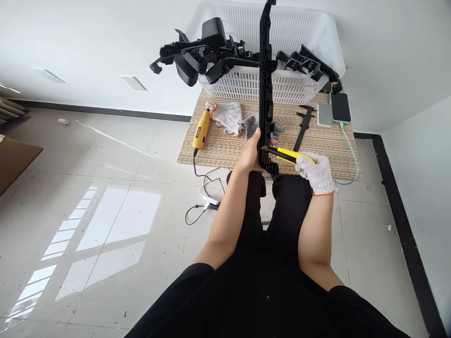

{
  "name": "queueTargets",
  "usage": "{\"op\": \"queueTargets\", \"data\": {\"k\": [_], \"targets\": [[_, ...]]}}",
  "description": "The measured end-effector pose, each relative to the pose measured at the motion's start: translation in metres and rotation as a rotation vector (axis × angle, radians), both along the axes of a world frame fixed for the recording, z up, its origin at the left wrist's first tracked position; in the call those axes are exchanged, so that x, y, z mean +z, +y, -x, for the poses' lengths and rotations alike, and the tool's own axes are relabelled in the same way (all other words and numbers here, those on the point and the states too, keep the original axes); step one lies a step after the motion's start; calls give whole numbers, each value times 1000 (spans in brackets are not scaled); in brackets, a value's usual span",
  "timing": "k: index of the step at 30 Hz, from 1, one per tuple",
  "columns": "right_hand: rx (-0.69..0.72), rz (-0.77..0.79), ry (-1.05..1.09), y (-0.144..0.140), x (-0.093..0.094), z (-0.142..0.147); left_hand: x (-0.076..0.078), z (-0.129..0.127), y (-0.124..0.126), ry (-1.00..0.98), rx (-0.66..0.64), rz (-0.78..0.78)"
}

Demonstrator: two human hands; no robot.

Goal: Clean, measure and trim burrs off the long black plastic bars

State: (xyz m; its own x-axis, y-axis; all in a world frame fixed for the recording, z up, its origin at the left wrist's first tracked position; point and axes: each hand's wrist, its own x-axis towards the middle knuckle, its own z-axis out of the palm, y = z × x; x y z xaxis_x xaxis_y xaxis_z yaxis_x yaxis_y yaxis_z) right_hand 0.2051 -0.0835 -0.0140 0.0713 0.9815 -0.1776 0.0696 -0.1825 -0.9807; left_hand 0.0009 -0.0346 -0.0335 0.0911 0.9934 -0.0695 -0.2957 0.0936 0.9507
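My bare left hand (251,151) is wrapped round the lower part of a long black plastic trim piece (266,89), which stands upright in front of me. My right hand (316,172), in a white knitted glove with an orange cuff, grips a yellow-and-black utility knife (289,154). The knife's dark front end points left and lies against or just in front of the lower trim piece; I cannot tell whether it touches. Behind the piece lies a grey cloth or glove (251,126), partly hidden by it.
A white plastic basket (239,89) at the back carries several black plastic parts (211,51). On the wooden table (225,152) lie a yellow rotary tool (201,131), a white glove (229,115), black calipers (303,126) and a phone (340,107) on a cable. Cords (207,188) hang below.
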Motion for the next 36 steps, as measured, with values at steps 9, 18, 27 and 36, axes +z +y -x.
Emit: {"op": "queueTargets", "data": {"k": [9,18,27,36], "targets": [[27,0,-22,0,-3,1,-1,1,1,-55,-28,-1],[-32,-21,-9,-1,0,0,2,1,-1,-56,-34,29],[-14,-13,-15,-1,1,1,2,1,-2,-55,-38,19],[-10,-9,-4,-2,1,3,4,1,-3,-54,-42,26]]}}
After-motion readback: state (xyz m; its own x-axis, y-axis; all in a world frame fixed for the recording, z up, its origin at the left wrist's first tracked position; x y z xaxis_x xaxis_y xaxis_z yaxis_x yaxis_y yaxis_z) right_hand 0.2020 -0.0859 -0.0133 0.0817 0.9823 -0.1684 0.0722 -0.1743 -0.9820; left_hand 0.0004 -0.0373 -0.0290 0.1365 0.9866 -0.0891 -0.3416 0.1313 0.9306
